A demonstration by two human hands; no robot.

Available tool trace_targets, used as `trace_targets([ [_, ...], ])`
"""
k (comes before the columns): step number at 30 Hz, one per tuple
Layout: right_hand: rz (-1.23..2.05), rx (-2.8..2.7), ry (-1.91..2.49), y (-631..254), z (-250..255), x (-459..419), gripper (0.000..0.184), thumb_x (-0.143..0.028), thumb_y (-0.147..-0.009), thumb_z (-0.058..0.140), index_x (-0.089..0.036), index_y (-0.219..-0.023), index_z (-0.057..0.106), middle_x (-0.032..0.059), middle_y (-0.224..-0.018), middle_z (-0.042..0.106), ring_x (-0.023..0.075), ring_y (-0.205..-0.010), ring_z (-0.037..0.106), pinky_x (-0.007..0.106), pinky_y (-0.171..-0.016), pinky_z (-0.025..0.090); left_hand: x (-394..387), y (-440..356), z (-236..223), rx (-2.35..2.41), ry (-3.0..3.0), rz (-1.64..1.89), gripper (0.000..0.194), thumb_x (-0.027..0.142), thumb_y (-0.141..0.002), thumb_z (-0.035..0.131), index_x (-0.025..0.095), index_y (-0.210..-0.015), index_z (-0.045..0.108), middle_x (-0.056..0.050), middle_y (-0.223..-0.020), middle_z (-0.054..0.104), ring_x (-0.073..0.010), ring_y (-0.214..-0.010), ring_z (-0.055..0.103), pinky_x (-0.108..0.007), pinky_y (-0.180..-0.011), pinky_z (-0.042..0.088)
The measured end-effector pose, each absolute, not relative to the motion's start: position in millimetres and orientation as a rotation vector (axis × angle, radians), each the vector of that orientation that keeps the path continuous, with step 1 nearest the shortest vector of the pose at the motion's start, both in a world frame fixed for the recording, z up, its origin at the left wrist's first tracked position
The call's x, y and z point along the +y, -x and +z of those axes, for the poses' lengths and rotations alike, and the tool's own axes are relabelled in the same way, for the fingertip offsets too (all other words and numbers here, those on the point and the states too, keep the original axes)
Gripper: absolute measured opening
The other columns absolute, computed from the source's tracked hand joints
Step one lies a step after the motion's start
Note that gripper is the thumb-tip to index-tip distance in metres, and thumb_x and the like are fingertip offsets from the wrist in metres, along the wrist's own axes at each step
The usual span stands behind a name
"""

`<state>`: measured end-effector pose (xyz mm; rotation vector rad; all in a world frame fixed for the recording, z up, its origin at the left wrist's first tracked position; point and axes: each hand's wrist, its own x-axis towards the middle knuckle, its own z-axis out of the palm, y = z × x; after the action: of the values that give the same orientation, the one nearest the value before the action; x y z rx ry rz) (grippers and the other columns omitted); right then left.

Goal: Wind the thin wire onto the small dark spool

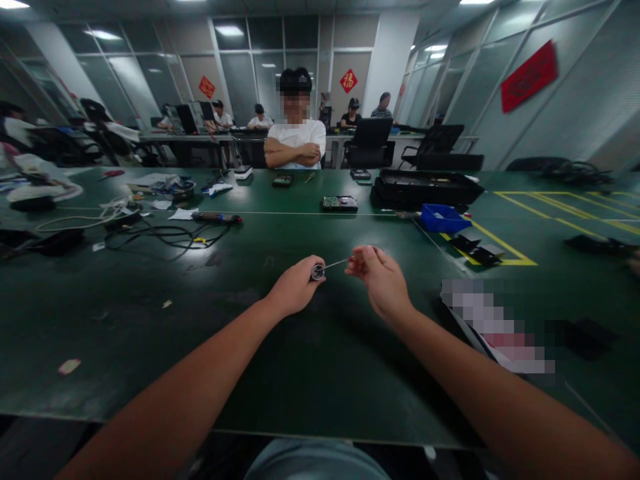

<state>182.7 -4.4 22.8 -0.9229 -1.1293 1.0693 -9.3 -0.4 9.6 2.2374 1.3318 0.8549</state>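
Observation:
My left hand (300, 287) is wrapped round a small dark cylinder with a silvery round end (317, 272) that faces me; its exact kind is unclear. From that end a thin metal rod (336, 265) slants up to the right. My right hand (377, 277) pinches the rod's far tip between thumb and fingers. The rod's other tip meets the cylinder's round end, and I cannot tell how deep it goes. Both hands are held above the green table (320, 367).
An electric screwdriver (217, 218) and tangled cables (165, 233) lie left. Ahead are a hard drive (340, 203), a black case (425, 189) and a blue bin (445, 218). A blurred-out item (493, 323) lies near my right forearm. A person (295, 137) sits opposite, arms crossed.

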Motion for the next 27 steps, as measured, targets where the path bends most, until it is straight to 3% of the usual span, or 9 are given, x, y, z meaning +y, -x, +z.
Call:
trace_targets([
  [4, 1.087, -1.07, 0.995, -187, 22, 1, 0.029, -0.049, -0.089, 0.058, -0.02, -0.083, 0.06, 0.0004, -0.073, 0.059, 0.0134, -0.063, 0.058, 0.029, -0.06, 0.053, -1, 8, 10, 1.304, -2.294, 0.81, 0.014, 0.024, -0.089, 0.059, 0.024, -0.102, 0.056, -0.001, -0.101, 0.065, -0.0181, -0.089, 0.059, -0.03, -0.074, 0.041],
  [11, 0.751, -1.363, 1.013, -182, 26, -12, 0.024, -0.043, -0.096, 0.05, -0.021, -0.096, 0.059, 0.0023, -0.082, 0.065, 0.0156, -0.073, 0.064, 0.033, -0.072, 0.053, 0, 8, 7, 1.368, -2.193, 0.842, 0.016, 0.027, -0.089, 0.06, 0.024, -0.104, 0.055, -0.001, -0.095, 0.065, -0.0175, -0.083, 0.059, -0.029, -0.07, 0.041],
  [17, 0.533, -1.605, 1.075, -182, 34, -21, 0.023, -0.04, -0.098, 0.047, -0.02, -0.103, 0.059, 0.0038, -0.085, 0.07, 0.0166, -0.075, 0.068, 0.032, -0.071, 0.052, 1, 7, 6, 1.38, -2.144, 0.855, 0.018, 0.026, -0.088, 0.06, 0.023, -0.105, 0.055, -0.001, -0.094, 0.066, -0.0171, -0.083, 0.06, -0.029, -0.072, 0.041],
  [23, 0.179, -1.842, 1.24, -187, 44, -29, 0.029, -0.047, -0.089, 0.062, -0.02, -0.078, 0.063, 0.0017, -0.068, 0.067, 0.0159, -0.061, 0.062, 0.028, -0.056, 0.042, 1, 9, 5, 1.411, -2.133, 0.861, 0.019, 0.029, -0.089, 0.058, 0.023, -0.107, 0.055, -0.002, -0.094, 0.065, -0.0172, -0.082, 0.059, -0.028, -0.07, 0.04],
  [27, 0.189, -1.983, 1.122, -186, 45, -33, 0.019, -0.031, -0.095, 0.051, -0.018, -0.104, 0.062, 0.0051, -0.086, 0.071, 0.0176, -0.075, 0.066, 0.03, -0.068, 0.047, 2, 9, 5, 1.405, -2.136, 0.86, 0.018, 0.027, -0.089, 0.059, 0.023, -0.106, 0.055, -0.002, -0.095, 0.065, -0.0173, -0.083, 0.059, -0.029, -0.072, 0.042],
])
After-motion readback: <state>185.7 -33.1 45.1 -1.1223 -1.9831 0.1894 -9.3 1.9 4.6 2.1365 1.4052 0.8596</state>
